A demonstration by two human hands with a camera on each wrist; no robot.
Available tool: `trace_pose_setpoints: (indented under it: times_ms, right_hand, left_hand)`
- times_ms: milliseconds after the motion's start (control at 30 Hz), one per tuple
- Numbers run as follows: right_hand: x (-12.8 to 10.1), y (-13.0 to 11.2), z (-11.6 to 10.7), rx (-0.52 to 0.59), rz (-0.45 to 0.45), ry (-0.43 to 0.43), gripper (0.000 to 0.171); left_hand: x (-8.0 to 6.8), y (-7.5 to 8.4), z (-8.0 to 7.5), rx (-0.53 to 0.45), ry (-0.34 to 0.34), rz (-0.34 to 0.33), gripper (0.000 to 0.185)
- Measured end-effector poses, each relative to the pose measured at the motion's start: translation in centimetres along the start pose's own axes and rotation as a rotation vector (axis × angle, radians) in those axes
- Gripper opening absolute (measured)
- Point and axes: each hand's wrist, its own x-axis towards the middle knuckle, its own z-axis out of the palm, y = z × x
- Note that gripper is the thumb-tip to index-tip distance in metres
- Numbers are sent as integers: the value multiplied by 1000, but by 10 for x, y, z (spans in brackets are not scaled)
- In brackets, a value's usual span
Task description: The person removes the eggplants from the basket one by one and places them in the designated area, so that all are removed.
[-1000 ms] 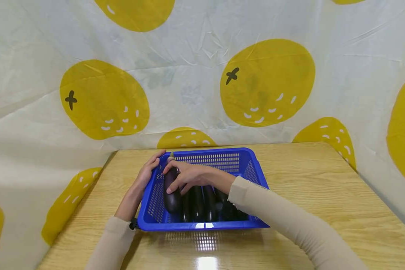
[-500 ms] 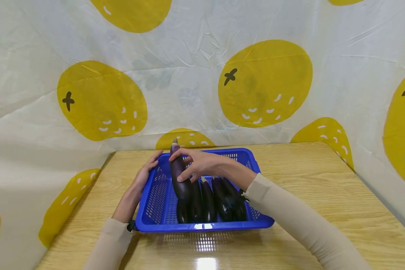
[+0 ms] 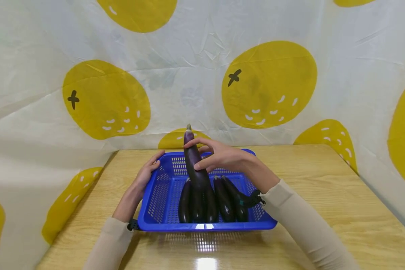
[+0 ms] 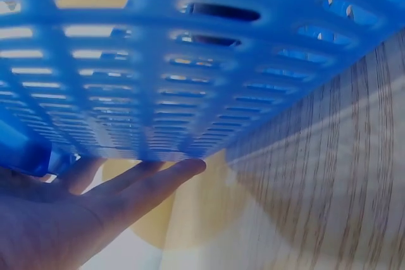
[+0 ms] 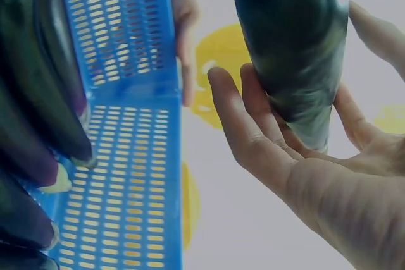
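My right hand (image 3: 224,154) holds a dark purple eggplant (image 3: 196,176) between thumb and fingers, its stem end up above the basket's far rim. In the right wrist view the eggplant (image 5: 291,36) sits within the curve of my fingers (image 5: 243,118). Below it, several more eggplants (image 3: 224,200) lie side by side in a blue plastic basket (image 3: 206,227) with slotted walls. My left hand (image 3: 145,175) rests at the basket's left rim near the far corner. In the left wrist view its straight fingers (image 4: 142,191) lie along the outside of the slotted wall.
The basket stands on a light wood-grain table (image 3: 310,180). Behind and to the left hangs a white cloth (image 3: 185,90) printed with large yellow fruit. A dark wrist strap (image 3: 253,198) on my right arm overlaps the basket's right part in the head view.
My right hand has lifted the eggplant from the basket's left side and carried it right, above the other eggplants, stem end rising. The left hand stays at the rim.
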Motion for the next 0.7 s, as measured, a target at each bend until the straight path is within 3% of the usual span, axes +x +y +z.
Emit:
trace_pose_setpoints:
  times_ms: [467, 700]
  right_hand:
    - [-41, 3, -19, 55, -70, 66, 67]
    - [-55, 13, -30, 31, -101, 99, 69]
  left_hand:
    - [3, -4, 4, -26, -30, 35, 56]
    - [2, -3, 2, -37, -46, 6, 57]
